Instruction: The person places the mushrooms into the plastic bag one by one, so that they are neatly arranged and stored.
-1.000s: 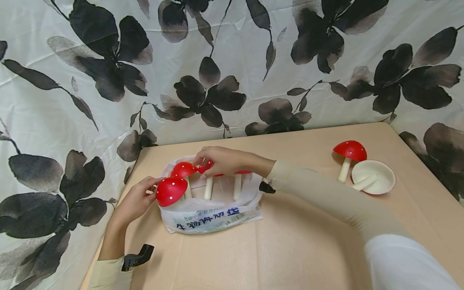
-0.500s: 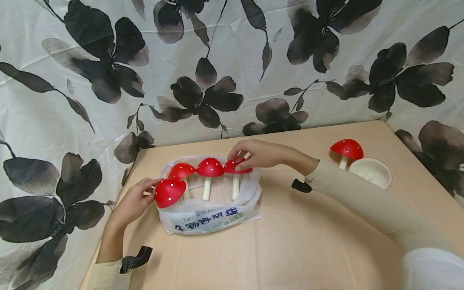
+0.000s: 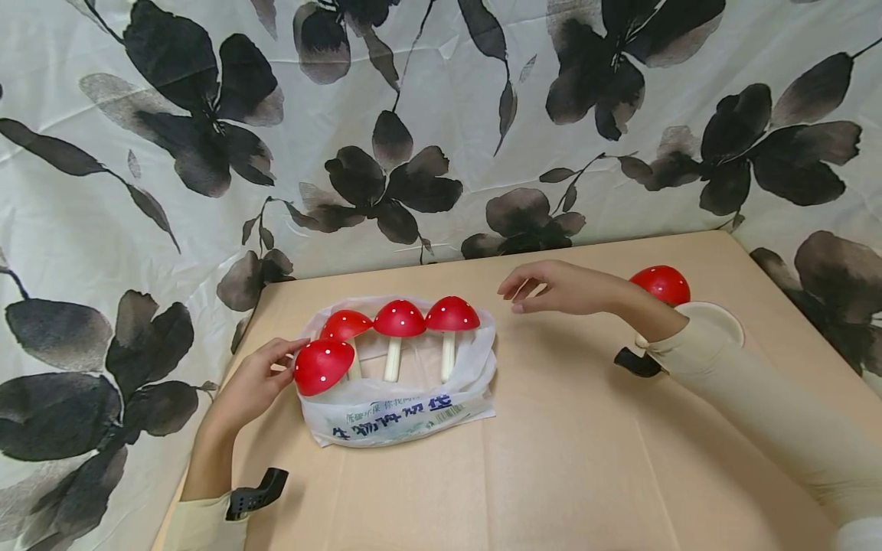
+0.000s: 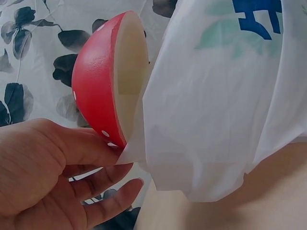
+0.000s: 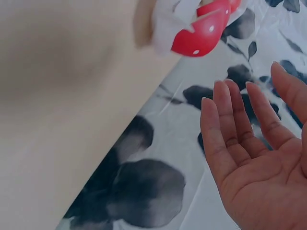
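In the head view a white plastic bag (image 3: 386, 417) lies on the table with several red-capped, white-spotted mushrooms in its opening, including a front-left one (image 3: 324, 367) and a right one (image 3: 452, 314). My left hand (image 3: 256, 385) is at the bag's left edge. The left wrist view shows the left hand (image 4: 62, 167) pinching the bag's thin rim (image 4: 132, 151) right beside a red cap (image 4: 93, 76). My right hand (image 3: 568, 288) hovers to the right of the bag, holding nothing; the right wrist view shows that hand (image 5: 259, 153) with its fingers spread and relaxed.
Farther right on the tan table (image 3: 551, 459) are a red cap (image 3: 661, 285) and an upturned mushroom with a cream underside (image 3: 723, 317), partly hidden by my right arm. A cloth with dark flowers (image 3: 482, 115) hangs behind the table.
My right hand has let go of the rightmost mushroom and moved right, away from the bag. That mushroom stands in the bag beside the others. The left hand has stayed in place.
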### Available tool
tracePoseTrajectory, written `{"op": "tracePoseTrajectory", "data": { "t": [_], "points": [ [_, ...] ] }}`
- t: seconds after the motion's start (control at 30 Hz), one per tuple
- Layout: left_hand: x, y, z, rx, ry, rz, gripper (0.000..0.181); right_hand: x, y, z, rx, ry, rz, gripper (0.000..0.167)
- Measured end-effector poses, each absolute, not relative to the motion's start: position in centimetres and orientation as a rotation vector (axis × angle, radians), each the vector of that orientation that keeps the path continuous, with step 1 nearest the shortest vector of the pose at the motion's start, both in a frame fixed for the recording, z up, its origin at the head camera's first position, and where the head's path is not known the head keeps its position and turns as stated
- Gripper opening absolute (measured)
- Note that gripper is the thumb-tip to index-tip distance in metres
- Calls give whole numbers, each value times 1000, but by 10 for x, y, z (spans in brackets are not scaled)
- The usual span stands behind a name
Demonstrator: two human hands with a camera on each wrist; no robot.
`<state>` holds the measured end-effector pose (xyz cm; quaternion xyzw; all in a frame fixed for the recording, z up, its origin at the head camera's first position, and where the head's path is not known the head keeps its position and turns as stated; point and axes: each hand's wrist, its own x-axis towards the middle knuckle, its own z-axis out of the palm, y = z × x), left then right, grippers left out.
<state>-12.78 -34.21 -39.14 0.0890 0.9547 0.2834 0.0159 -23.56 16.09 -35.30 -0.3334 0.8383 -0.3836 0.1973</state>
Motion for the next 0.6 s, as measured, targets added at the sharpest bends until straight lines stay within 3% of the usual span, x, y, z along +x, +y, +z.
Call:
{"op": "tracePoseTrajectory", "data": {
  "t": [0.6],
  "points": [
    [-127,-349,-393,199,2924,955,51,-230,232,-363,-861,2482,-1061,36]
  ]
}}
